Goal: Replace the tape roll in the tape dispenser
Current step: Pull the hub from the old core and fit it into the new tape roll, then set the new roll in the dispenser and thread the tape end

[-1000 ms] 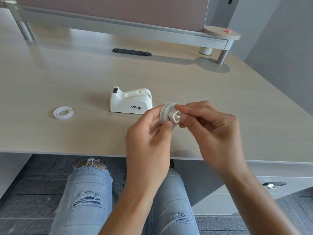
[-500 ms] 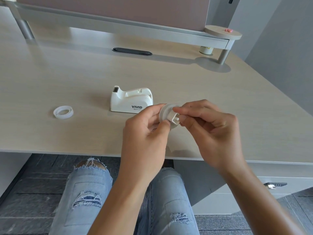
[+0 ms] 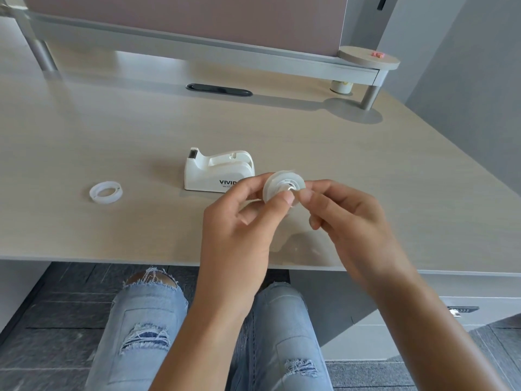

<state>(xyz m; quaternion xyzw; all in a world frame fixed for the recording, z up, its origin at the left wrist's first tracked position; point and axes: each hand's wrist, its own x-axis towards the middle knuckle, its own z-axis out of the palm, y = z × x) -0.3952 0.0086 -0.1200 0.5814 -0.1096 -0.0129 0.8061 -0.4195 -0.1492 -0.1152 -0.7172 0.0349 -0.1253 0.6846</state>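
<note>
Both grips, left hand and right hand, clamped on tape roll; dispenser cradle empty.

White tape dispenser stands upright on my desk, cradle vacant; clear tape roll with white hub is pinched in my fingers; spent ring lies flat, well left.

Wooden desk, black cable slot, round shelf, ripped jeans
</note>
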